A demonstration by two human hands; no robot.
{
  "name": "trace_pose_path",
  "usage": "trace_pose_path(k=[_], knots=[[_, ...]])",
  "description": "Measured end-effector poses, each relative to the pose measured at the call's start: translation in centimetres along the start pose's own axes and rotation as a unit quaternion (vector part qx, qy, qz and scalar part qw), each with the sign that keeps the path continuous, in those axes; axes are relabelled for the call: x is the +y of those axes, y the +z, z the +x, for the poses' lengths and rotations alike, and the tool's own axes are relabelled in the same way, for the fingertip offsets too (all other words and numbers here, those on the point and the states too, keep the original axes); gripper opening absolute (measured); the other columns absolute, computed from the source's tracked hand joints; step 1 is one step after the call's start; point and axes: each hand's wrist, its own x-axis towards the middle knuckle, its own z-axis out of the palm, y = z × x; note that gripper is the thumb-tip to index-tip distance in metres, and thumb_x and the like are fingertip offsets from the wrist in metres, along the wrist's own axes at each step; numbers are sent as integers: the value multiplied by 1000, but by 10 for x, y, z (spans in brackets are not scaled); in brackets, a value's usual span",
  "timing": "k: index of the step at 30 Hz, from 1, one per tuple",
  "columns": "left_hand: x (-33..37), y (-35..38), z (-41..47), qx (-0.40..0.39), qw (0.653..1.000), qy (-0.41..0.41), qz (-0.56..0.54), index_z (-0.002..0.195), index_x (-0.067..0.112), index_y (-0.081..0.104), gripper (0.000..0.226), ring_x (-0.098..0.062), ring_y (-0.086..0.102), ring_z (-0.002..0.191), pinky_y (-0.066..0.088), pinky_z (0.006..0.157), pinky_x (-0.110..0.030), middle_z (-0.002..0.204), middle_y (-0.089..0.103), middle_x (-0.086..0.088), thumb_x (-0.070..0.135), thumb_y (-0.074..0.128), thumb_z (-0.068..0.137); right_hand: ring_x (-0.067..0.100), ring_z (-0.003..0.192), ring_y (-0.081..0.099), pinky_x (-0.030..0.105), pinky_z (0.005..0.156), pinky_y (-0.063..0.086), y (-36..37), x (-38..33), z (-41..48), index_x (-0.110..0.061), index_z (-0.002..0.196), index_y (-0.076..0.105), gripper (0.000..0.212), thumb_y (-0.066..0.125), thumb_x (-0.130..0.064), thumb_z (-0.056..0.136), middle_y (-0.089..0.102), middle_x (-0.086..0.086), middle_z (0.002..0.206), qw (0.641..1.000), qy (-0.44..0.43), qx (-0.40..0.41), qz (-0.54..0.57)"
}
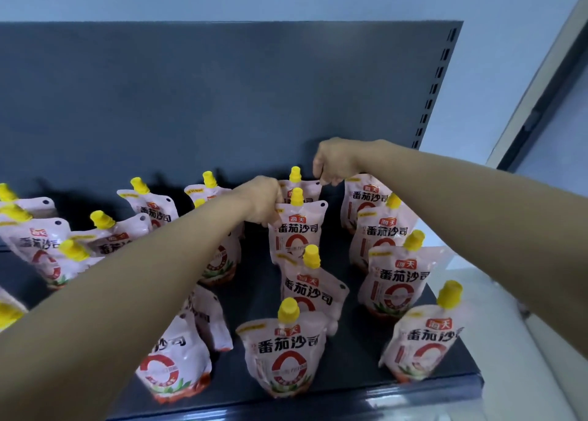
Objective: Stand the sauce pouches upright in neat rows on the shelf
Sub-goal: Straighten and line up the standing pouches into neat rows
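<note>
Several pink sauce pouches with yellow caps stand on a dark shelf (359, 350). My left hand (262, 202) pinches the top left corner of an upright pouch (297, 232) in the middle column. My right hand (334, 161) pinches the top right corner of the rearmost pouch (302, 186) just behind it, near the back panel. To the right, a column of upright pouches (394, 280) runs from back to front. More pouches in front (286, 347) stand upright. On the left, pouches (41, 248) lean at angles.
The dark back panel (222, 96) rises behind the shelf, with a slotted upright (434, 86) at its right edge. The shelf's front lip (381, 398) runs along the bottom. A pale wall and floor lie to the right.
</note>
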Motion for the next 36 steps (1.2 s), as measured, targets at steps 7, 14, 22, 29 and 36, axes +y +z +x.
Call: trace_pose_path(k=[7, 14, 22, 29, 36], knots=[[0, -2, -4, -31, 999, 35, 5, 80, 8, 71, 5, -14, 61, 54, 48, 49, -17, 55, 59, 2, 7, 66, 80, 13, 61, 62, 25, 65, 50, 8, 2, -9, 2, 109, 69, 24, 56, -6, 91, 71, 8, 78, 1000, 16, -10, -3], [0, -1, -9, -49, 998, 35, -10, 85, 4, 70, 9, -18, 63, 62, 51, 58, -24, 60, 61, -1, 10, 66, 81, 20, 75, 61, 28, 76, 49, 2, -10, -21, 0, 113, 67, 27, 56, -15, 94, 74, 18, 95, 999, 4, 12, -43], [11, -35, -53, 45, 995, 76, -47, 94, 9, 71, 18, -17, 60, 87, 44, 78, -23, 88, 64, 0, 13, 74, 77, 17, 72, 67, 24, 73, 54, -12, -26, -57, 3, 107, 68, 23, 54, -6, 92, 71, 12, 93, 999, -10, -46, 10], [12, -41, -102, -102, 984, 124, -79, 82, 24, 66, 33, -7, 63, 76, 50, 73, -15, 81, 66, 7, -8, 65, 77, 21, 103, 68, 32, 89, 55, -9, -48, -107, -18, 115, 63, 34, 71, -25, 83, 69, 3, 111, 953, -42, -293, 65], [13, -3, -128, -248, 960, 133, -3, 101, 18, 68, 52, -18, 67, 95, 55, 88, -38, 100, 72, -2, 30, 82, 52, 6, 64, 62, 19, 53, 46, 42, -64, -114, -10, 112, 63, 31, 67, -25, 86, 70, 10, 104, 980, -41, -183, -63]])
